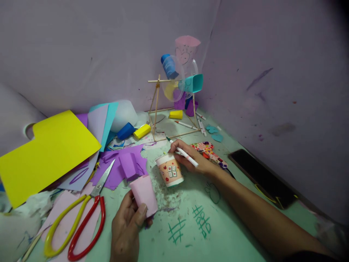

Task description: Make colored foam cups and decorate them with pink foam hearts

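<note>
My left hand (125, 222) holds a small pale pink paper cup (145, 196), thumb across its near side and fingers behind. In my right hand (200, 163) is a white marker (188, 157) with its dark green tip uncapped, pointing up and away to the left. Just below that hand a patterned paper cup (171, 171) with a white rim stands slightly tilted on the table; whether the fingers touch it I cannot tell. A purple paper cup (129, 165) lies on purple paper scraps beyond the pink one.
Scissors (94, 194) with yellow and red handles lie open at left, near yellow paper (51, 153). A stick frame (156, 109) carrying a plastic wheel with coloured cups stands behind. A dark phone (261, 178) lies right. Green pen marks (201, 222) cover part of the tabletop.
</note>
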`<state>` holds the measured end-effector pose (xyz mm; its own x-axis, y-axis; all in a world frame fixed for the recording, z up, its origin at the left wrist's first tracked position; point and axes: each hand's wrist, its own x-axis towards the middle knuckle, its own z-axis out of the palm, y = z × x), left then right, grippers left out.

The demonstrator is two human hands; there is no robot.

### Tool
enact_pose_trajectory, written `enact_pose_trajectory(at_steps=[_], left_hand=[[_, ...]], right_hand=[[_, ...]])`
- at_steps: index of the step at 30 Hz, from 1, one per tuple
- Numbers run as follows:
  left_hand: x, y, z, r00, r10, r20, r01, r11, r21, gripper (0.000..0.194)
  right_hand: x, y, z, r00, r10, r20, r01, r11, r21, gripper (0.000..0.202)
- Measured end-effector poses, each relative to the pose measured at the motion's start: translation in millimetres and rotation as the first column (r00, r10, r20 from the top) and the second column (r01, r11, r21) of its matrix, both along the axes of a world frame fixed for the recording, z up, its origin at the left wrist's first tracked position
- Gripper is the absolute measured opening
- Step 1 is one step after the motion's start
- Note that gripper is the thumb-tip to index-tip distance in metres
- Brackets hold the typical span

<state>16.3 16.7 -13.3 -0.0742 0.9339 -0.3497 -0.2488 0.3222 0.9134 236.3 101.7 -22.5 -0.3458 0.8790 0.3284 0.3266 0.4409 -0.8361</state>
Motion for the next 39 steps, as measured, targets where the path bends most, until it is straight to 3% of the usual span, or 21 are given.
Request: enact_pose_trajectory(at_steps=[7, 13, 20, 27, 33, 39], left_hand=[[-0.3, 0.0, 0.0, 1.0, -0.019, 0.01, 0.018, 1.0, 0.025, 0.058], [-1.4, 0.4, -2.4, 1.0, -0.024, 0.003, 0.024, 0.999, 0.025, 0.063], [-0.1, -0.5, -0.3, 1.0, -0.019, 0.0, 0.019, 1.0, 0.012, 0.065], [-1.5, 0.5, -2.1, 1.0, -0.026, 0.01, 0.026, 1.0, 0.006, 0.068], [-2.2, 0.1, -6.1, 1.0, -0.006, 0.015, 0.006, 1.0, 0.018, 0.068], [-8.7, 2.8, -10.1, 0.999, -0.026, -0.029, 0.025, 0.999, -0.022, 0.073]], right_hand=[[-0.8, 1.4, -5.3, 1.0, -0.015, -0.023, 0.015, 1.0, -0.025, 0.01], [-2.7, -2.6, 3.4, 0.998, -0.058, 0.03, 0.059, 0.998, -0.034, 0.011], [-13.6, -2.6, 2.4, 0.975, -0.215, 0.049, 0.22, 0.964, -0.147, 0.024], [-21.2, -2.7, 6.7, 0.943, -0.325, -0.07, 0.299, 0.921, -0.249, 0.027], [-17.5, -3.9, 9.7, 0.94, -0.282, -0.192, 0.213, 0.925, -0.315, 0.024], [-17.5, -3.4, 7.2, 0.982, -0.174, -0.067, 0.149, 0.947, -0.284, 0.025]])
